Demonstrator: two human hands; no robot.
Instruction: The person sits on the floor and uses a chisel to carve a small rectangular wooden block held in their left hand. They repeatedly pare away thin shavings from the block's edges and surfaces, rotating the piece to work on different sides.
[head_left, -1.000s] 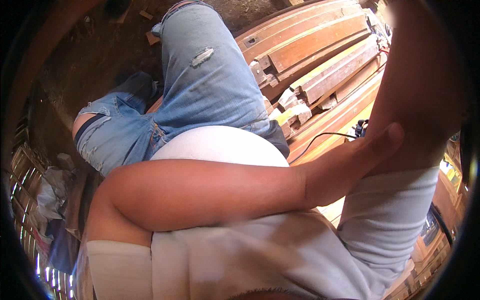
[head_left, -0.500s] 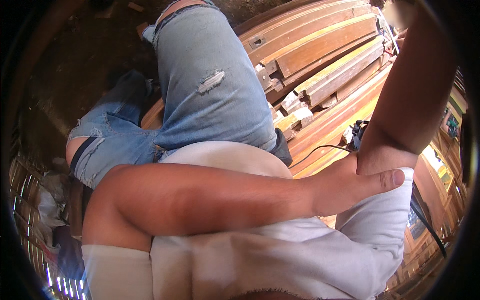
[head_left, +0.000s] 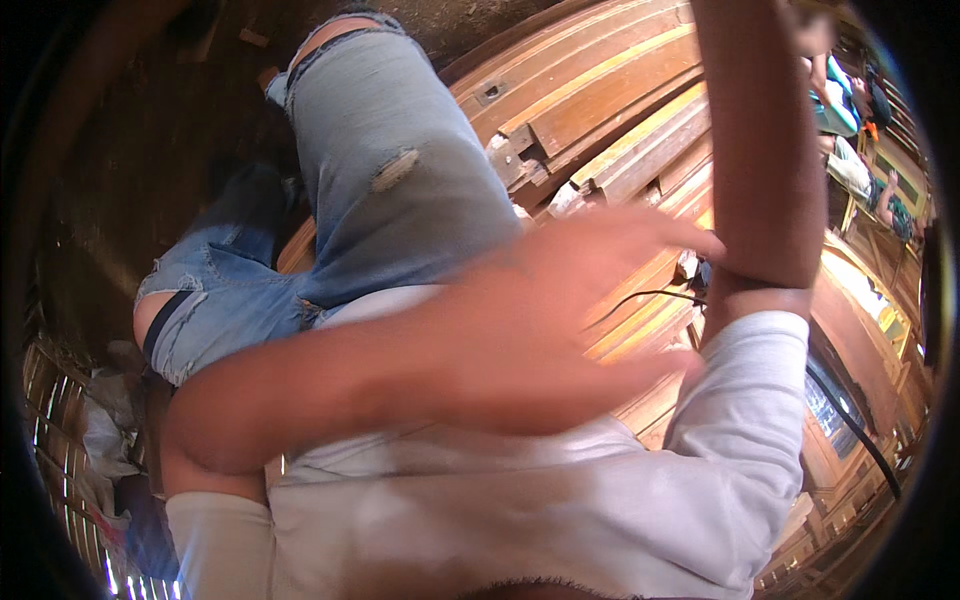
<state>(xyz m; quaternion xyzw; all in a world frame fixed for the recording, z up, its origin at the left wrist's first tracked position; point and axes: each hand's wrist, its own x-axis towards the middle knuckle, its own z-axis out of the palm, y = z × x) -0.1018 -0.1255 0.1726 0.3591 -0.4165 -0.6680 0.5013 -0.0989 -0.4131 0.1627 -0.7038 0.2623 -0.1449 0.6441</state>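
Stretched across my body, my left hand is smeared by motion, but its thumb and fingers show apart with nothing between them. Its fingertips point at my right arm, near the elbow and the white sleeve. That arm is raised toward the top edge, and the right hand lies outside the picture. Under and beyond the left hand are my ripped blue jeans. A thin black cord runs beside the fingers to a small dark object, partly hidden by the right arm.
Long wooden boards and frame pieces are stacked beyond my knee. Other people appear at the upper right. A thicker black cable hangs at the right. Pale plastic bags lie at the left by a slatted wall.
My left hand has let go of my right arm near the elbow, moved left and upward, and spread its fingers. The right arm has shifted left.
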